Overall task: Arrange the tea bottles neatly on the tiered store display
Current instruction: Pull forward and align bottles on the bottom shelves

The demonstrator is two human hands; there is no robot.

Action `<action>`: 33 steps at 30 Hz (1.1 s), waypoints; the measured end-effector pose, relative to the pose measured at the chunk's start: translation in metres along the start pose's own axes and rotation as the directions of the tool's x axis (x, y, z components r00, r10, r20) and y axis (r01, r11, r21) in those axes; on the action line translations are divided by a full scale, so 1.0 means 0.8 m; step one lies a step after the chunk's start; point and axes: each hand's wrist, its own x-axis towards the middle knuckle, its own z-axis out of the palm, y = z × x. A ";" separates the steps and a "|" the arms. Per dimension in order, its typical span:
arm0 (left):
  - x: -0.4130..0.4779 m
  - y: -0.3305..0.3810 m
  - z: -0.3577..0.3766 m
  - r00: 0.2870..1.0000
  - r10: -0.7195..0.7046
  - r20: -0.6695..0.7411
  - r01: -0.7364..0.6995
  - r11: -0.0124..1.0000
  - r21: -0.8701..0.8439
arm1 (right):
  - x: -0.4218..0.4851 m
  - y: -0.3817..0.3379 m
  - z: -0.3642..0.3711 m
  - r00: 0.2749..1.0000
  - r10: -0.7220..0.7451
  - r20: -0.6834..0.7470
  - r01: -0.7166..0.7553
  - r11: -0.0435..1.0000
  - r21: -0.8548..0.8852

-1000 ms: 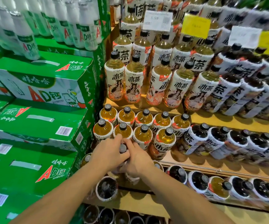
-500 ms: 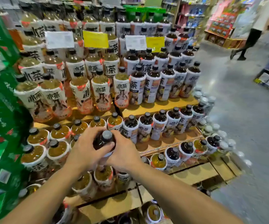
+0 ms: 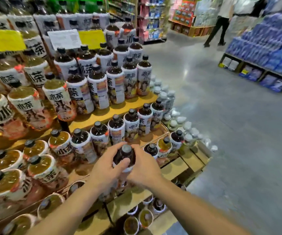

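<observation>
Swung further right since the earlier frame, bringing more aisle floor (image 3: 221, 116) into the head view, with the held bottle carried along toward the dark-tea end of the tiers

Head view: left hand (image 3: 105, 168) and right hand (image 3: 143, 168) both wrapped around one dark tea bottle (image 3: 124, 157), upright, grey cap up, held above the lower wooden shelf (image 3: 174, 168) in front of the dark row (image 3: 116, 128)

Probably mid-carry, looking for a slot; next move likely calls for lowering into a gap among matching dark bottles, label forward, without knocking neighbours

Dark brown liquid, white label mostly hidden by fingers; amber bottles (image 3: 35, 148) grouped to the left, dark ones standing in neat rows to the right
</observation>
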 end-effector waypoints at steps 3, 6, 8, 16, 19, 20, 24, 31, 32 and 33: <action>0.043 0.022 0.053 0.998 -0.031 -0.047 0.026 0.996 -0.090 | 0.015 0.044 -0.040 1.000 0.024 -0.006 -0.023 1.000 0.016; 0.079 0.050 0.103 0.994 -0.047 -0.102 0.037 0.995 -0.091 | 0.034 0.085 -0.083 1.000 0.026 0.006 -0.026 1.000 0.011; 0.100 0.057 0.133 0.994 -0.059 -0.093 0.050 0.994 -0.099 | 0.044 0.111 -0.106 0.999 0.031 0.015 -0.031 1.000 0.004; 0.171 0.058 0.219 0.966 -0.240 -0.094 0.236 0.970 -0.057 | 0.057 0.206 -0.158 0.999 0.034 0.042 -0.032 0.998 -0.050; 0.219 0.045 0.233 0.923 -0.384 -0.009 0.381 0.913 0.146 | 0.060 0.239 -0.163 0.995 0.060 0.080 -0.055 0.997 -0.062; 0.234 0.040 0.239 0.903 -0.431 -0.002 0.420 0.880 0.224 | 0.063 0.251 -0.163 0.994 0.074 0.083 -0.069 0.996 -0.064; 0.278 0.023 0.274 0.832 -0.553 0.039 0.468 0.739 0.484 | 0.073 0.296 -0.153 0.990 0.108 0.096 -0.104 0.994 -0.047; 0.292 0.015 0.320 0.773 -0.629 0.087 0.349 0.536 0.768 | 0.081 0.358 -0.137 0.975 0.162 0.152 -0.152 0.986 -0.075; 0.293 0.014 0.323 0.801 -0.592 0.085 0.307 0.529 0.792 | 0.083 0.362 -0.134 0.974 0.172 0.148 -0.163 0.984 -0.071; 0.295 0.011 0.325 0.821 -0.563 0.093 0.277 0.536 0.797 | 0.086 0.365 -0.132 0.973 0.181 0.144 -0.173 0.983 -0.064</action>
